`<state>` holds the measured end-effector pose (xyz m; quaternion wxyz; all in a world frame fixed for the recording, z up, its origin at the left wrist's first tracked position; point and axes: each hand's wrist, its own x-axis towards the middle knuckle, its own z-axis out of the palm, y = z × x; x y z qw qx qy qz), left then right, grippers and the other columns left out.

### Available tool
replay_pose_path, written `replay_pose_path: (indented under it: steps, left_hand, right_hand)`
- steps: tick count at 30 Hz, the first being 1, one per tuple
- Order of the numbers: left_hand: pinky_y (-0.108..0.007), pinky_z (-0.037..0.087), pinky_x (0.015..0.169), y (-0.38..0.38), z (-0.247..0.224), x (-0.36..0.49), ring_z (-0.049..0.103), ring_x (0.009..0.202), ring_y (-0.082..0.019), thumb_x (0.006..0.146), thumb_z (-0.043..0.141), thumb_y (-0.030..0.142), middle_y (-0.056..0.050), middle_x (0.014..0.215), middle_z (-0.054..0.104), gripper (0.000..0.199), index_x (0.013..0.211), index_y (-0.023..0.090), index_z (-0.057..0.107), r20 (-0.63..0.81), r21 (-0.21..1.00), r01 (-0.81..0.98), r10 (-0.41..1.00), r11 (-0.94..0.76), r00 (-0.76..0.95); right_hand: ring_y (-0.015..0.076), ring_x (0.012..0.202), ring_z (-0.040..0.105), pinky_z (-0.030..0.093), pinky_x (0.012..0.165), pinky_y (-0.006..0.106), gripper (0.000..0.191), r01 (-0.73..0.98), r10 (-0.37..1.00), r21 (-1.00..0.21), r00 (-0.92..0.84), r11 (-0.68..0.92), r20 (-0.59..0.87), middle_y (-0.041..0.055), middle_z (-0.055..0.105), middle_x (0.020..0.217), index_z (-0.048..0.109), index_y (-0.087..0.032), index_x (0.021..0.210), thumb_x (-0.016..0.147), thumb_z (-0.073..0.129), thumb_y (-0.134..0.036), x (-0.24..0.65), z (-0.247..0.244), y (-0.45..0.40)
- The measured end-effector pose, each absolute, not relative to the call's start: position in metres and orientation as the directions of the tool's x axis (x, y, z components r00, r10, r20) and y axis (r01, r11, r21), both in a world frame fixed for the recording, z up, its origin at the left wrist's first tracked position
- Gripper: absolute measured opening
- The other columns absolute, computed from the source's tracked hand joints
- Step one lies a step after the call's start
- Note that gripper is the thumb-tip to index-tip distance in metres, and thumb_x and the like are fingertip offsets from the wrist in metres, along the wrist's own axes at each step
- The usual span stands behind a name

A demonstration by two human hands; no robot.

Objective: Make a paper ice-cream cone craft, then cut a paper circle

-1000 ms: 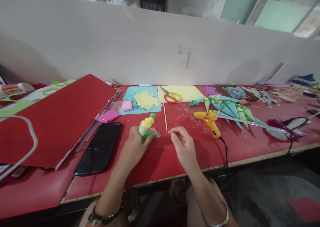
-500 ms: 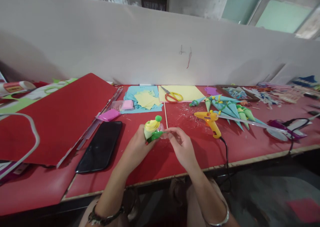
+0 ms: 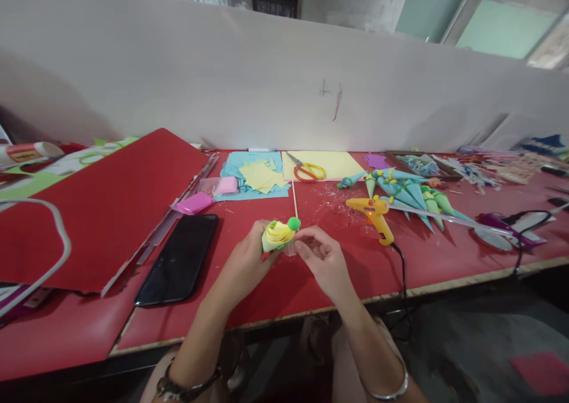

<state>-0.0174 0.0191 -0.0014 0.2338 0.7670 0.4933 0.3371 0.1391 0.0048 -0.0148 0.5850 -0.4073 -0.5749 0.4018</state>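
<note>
- Left hand (image 3: 249, 259) grips yellow-green paper cone (image 3: 276, 236), fingers clamped round it, above red table (image 3: 284, 296).
- Green ball (image 3: 294, 224) on cone's right side, near right hand's fingertips.
- Right hand (image 3: 326, 264) just beside cone, fingers curled, thumb and index close together; cannot tell if they pinch anything.
- Stick (image 3: 295, 198) on table beyond hands.
- Phone (image 3: 178, 261) left of left hand.
- Glue gun (image 3: 376, 216) right of right hand, near finished-looking blue cones (image 3: 413, 194).
- Scissors (image 3: 306, 169) on yellow sheet (image 3: 342, 163).
</note>
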Motion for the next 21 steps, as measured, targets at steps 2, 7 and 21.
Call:
replay_pose_path:
  steps: [2, 7, 21]
  left_hand:
    - [-0.029, 0.045, 0.072, 0.0182, -0.0014, -0.0167, 0.059, 0.086, -0.018, 0.080, 0.048, 0.027, -0.003, 0.093, 0.058, 0.019, 0.097, 0.021, 0.043, 0.278, 0.696, 0.589, 0.910, -0.411, 0.307]
    - [-0.026, 0.044, 0.070, 0.0163, 0.0003, -0.0159, 0.057, 0.081, -0.016, 0.079, 0.048, 0.023, 0.000, 0.087, 0.057, 0.015, 0.093, 0.021, 0.042, 0.265, 0.744, 0.526, 0.905, -0.412, 0.334]
    - [-0.031, 0.045, 0.078, 0.0141, 0.0046, -0.0096, 0.056, 0.091, -0.017, 0.071, 0.045, 0.014, -0.006, 0.102, 0.057, 0.033, 0.104, 0.019, 0.043, 0.256, 0.821, 0.422, 0.908, -0.385, 0.331]
  right_hand:
    - [0.0146, 0.070, 0.060, 0.050, 0.064, 0.027, 0.010, 0.009, 0.937, -0.937, -0.001, 0.349, 0.349, 0.0016, 0.061, 0.078, 0.064, -0.022, 0.083, 0.075, 0.059, -0.025, 0.1385, -0.0160, 0.0051]
    - [0.0142, 0.067, 0.060, 0.051, 0.064, 0.028, 0.014, -0.047, 0.964, -0.966, -0.062, 0.256, 0.259, 0.0019, 0.062, 0.077, 0.063, -0.021, 0.087, 0.076, 0.058, -0.027, 0.1395, -0.0166, 0.0053]
    - [0.0137, 0.062, 0.058, 0.050, 0.061, 0.026, 0.016, -0.251, 0.994, -0.963, -0.020, 0.100, 0.109, 0.0001, 0.063, 0.074, 0.057, -0.021, 0.078, 0.069, 0.062, -0.033, 0.1385, -0.0158, 0.0058]
